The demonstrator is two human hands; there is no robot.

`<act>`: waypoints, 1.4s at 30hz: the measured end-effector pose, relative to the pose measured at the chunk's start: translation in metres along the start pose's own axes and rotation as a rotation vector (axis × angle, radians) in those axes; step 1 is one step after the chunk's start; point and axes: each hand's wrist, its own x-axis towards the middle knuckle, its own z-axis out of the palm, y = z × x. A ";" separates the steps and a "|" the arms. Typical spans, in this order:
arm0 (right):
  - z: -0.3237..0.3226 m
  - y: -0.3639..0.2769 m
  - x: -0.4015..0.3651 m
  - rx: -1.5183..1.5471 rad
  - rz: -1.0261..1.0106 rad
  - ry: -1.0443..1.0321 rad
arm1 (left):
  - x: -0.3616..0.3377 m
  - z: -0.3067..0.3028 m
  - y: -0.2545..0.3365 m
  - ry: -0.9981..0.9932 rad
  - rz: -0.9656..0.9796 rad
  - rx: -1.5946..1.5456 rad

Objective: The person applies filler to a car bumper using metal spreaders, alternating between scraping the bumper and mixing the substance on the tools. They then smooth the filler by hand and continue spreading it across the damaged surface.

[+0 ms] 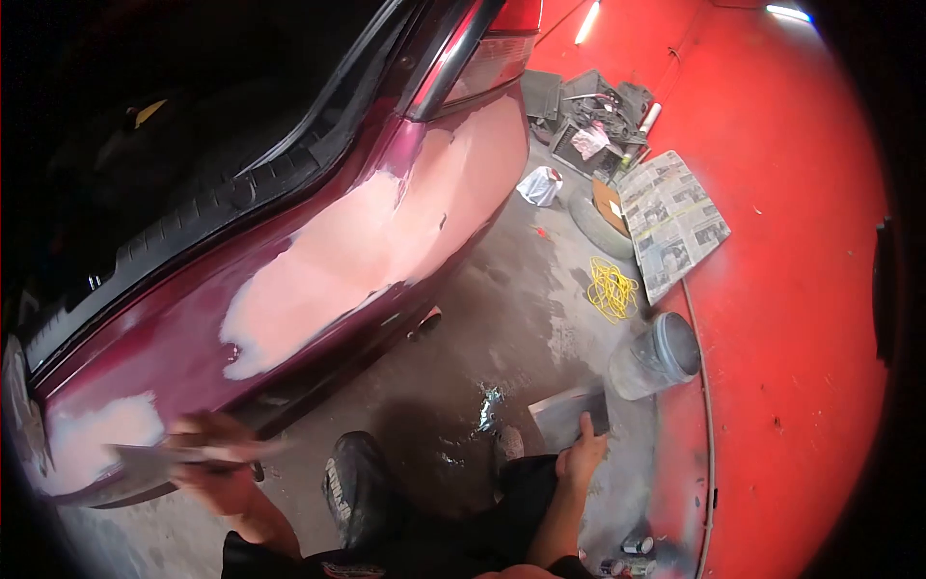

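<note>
My left hand, smeared by motion, is closed around what looks like a putty knife, its thin flat blade pointing left. It is at the left end of a maroon car bumper, close to a pale sanded patch. A larger pinkish filler patch spreads over the middle and far corner of the bumper. My right hand grips a flat grey board with a dark right end, held low beside my knee, thumb on top.
Behind the board stands a grey bucket. Farther back lie a yellow cord, a tire, a newspaper-covered panel, a white bag and a heap of dark parts. A red wall borders the right; cans sit at lower right.
</note>
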 end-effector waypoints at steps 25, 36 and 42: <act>0.022 -0.052 -0.042 -0.381 -0.275 -0.229 | 0.089 -0.015 0.029 0.468 -0.044 -0.304; 0.044 -0.013 -0.023 -0.424 -0.159 -0.425 | 0.084 -0.016 0.031 0.407 -0.116 -0.248; 0.052 0.023 0.008 -0.368 -0.213 -0.640 | 0.062 -0.002 0.040 0.484 -0.095 -0.036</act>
